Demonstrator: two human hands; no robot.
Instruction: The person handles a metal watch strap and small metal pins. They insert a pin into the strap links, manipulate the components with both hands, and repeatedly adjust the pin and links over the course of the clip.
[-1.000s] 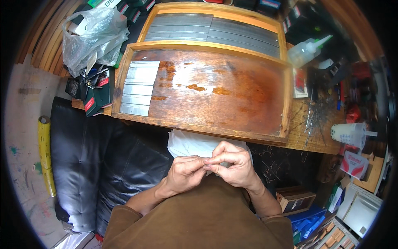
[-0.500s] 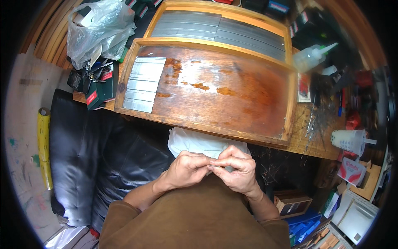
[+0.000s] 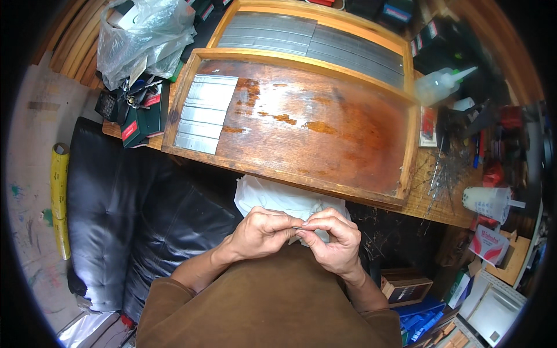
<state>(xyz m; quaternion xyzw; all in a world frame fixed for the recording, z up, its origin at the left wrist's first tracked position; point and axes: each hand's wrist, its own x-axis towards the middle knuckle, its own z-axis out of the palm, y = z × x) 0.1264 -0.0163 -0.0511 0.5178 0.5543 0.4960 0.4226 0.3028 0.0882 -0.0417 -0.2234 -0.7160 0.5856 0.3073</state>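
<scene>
2 hands meet, left hand [image 3: 261, 232] and right hand [image 3: 337, 243], fingers [image 3: 326, 220] pinched nearly closed on 1 thin piece [image 3: 298, 227]; it sits between the fingertips, mostly hidden, too small to identify. Beyond: 1 white cloth [image 3: 261, 194], partly covered; then the bench [image 3: 442, 212] with 2 wooden trays [image 3: 290, 178], grey strips [image 3: 206, 113] in both, hard to count.

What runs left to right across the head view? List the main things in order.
Yellow roll, bunch of keys, near metal strips, left hand, right hand, squeeze bottle, lidded drink cup.
</scene>
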